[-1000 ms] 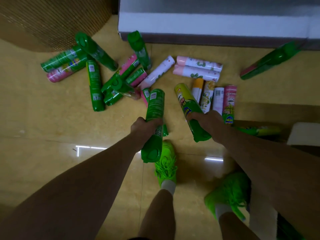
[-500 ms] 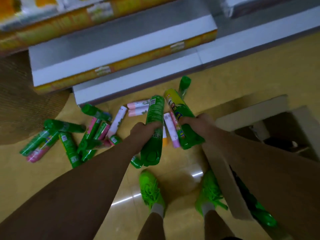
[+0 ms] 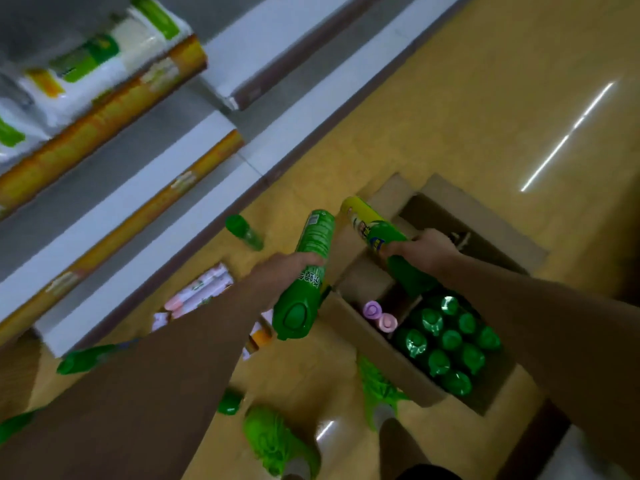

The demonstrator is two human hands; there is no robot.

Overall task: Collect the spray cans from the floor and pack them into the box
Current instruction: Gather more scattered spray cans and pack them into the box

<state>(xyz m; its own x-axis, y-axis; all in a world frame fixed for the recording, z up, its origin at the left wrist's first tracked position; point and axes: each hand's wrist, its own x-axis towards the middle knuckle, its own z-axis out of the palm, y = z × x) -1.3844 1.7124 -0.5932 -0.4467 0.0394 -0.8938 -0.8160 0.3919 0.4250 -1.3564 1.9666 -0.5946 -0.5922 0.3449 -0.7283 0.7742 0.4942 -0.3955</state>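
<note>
My left hand (image 3: 287,268) grips a green spray can (image 3: 306,271) around its middle, cap end toward me, just left of the cardboard box (image 3: 360,329). A yellow and green spray can (image 3: 374,226) is held by my right hand (image 3: 422,249) above the box's open top. Inside the box stand several green-capped cans (image 3: 446,341) and two pink and purple capped ones (image 3: 379,315). More cans lie on the floor to the left: pink and white ones (image 3: 201,292) and a green one (image 3: 244,232).
White and orange shelving (image 3: 138,202) with packaged goods (image 3: 86,74) runs along the far left. My feet in bright green shoes (image 3: 277,445) stand on the tan floor (image 3: 485,116) just below the box. Other green cans (image 3: 86,358) lie partly behind my left arm.
My view has swung right from the pile of cans to the open box. Both hands have carried their cans rightward, the right one over the box.
</note>
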